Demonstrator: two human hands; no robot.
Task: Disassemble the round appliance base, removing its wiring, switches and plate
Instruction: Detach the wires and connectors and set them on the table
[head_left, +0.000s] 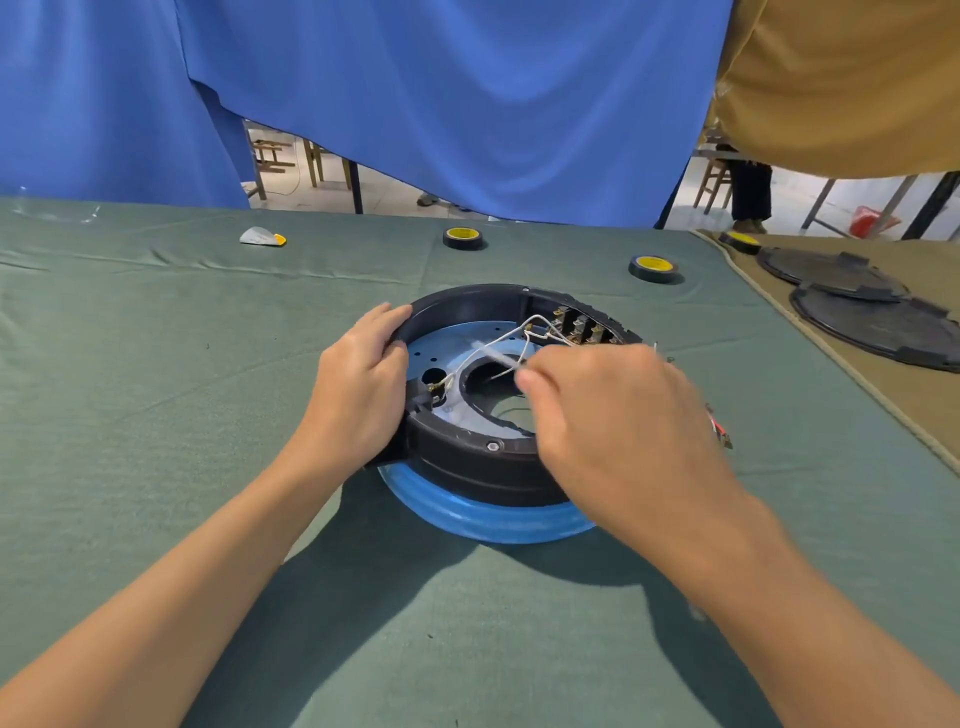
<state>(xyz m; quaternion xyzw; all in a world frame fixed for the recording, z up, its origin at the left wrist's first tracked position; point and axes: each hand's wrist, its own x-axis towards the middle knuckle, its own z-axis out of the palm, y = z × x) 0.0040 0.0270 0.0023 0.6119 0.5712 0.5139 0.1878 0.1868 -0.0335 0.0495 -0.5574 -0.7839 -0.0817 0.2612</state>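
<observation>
Round base: the round base (483, 467) sits in the middle of the counter (156, 364), which is covered with green cloth. It is a black ring housing, open side up, standing on a blue ring (483, 519).
Metal plate: the metal plate (457, 353) lies flat inside the housing. It is silvery with small holes, one round hole near the left and a large opening in the centre.
Switches: the switches (579, 327) stand in a row against the far right of the inner wall, brass terminals showing.
White wires: the white wires (483, 353) arc across the plate from a terminal at the left edge towards the switches.
Left hand: the left hand (363, 384) grips the left rim of the housing, fingers (387, 317) curled over the top edge and the palm against the outer wall.
Right hand: the right hand (613, 415) is over the right half of the base and blurred. Its fingers are curled, thumb and forefinger pinched on the white wires above the central opening.
Loose leads: red-tipped leads (719, 428) lie on the cloth just right of the right hand.
Tape: two tape rolls (462, 237) with yellow cores lie beyond the base, well apart.
Far left: a grey and yellow scrap (262, 237).
Right side: black covers (878, 327) overlap on a tan cloth.
Behind: a blue curtain (467, 104) hangs along the far edge.
</observation>
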